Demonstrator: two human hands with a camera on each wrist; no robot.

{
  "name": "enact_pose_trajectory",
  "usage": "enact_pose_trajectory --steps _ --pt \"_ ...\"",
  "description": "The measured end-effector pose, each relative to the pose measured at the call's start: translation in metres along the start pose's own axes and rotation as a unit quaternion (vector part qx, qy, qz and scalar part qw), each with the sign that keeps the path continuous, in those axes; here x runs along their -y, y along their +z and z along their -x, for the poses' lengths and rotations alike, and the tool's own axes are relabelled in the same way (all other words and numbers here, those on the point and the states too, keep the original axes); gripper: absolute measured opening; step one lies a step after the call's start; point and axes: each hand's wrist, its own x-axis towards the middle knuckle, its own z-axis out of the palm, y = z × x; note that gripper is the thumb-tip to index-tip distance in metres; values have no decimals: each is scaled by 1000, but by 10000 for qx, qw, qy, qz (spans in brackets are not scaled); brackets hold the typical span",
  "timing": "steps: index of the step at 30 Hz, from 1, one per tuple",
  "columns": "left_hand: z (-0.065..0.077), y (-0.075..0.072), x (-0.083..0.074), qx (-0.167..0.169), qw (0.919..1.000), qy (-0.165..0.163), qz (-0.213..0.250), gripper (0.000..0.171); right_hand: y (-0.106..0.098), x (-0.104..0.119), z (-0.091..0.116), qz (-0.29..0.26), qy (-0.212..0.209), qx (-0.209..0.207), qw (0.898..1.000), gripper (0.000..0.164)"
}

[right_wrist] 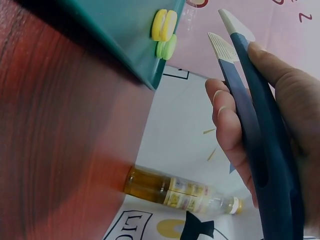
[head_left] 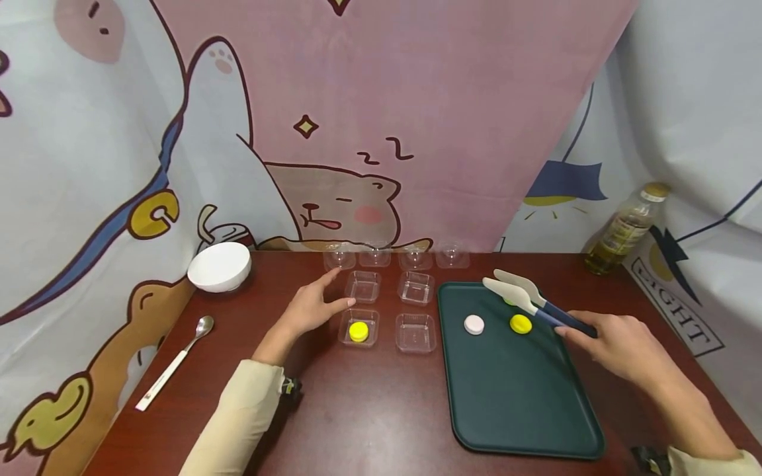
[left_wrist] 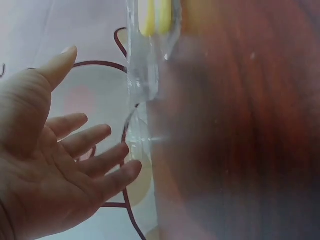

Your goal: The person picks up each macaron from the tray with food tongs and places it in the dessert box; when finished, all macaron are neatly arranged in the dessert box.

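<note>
My right hand grips blue-handled tongs with pale tips, held over the far part of a dark green tray. The tips stand slightly apart with nothing between them. On the tray lie a pale pink macaron, a yellow macaron and a green macaron, which the tongs mostly hide in the head view. My left hand, fingers spread, hovers just left of the clear plastic boxes. Nearest to it is a box with a yellow macaron inside.
Other clear boxes, such as one at front right, stand beside it. Several clear lids line the back edge. A white bowl and a spoon lie at left. An oil bottle stands in the back right corner.
</note>
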Motion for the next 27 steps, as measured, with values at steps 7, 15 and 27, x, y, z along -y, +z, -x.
enact_pose_trajectory --steps 7,15,27 --pt "-21 1 6 327 9991 13 251 78 4 -6 1 4 54 -23 10000 57" --pt "-34 4 10 532 9983 -109 201 80 6 -9 2 36 221 89 9997 60" --pt "-41 7 3 652 9977 -156 65 81 6 -19 8 -27 585 353 9977 69"
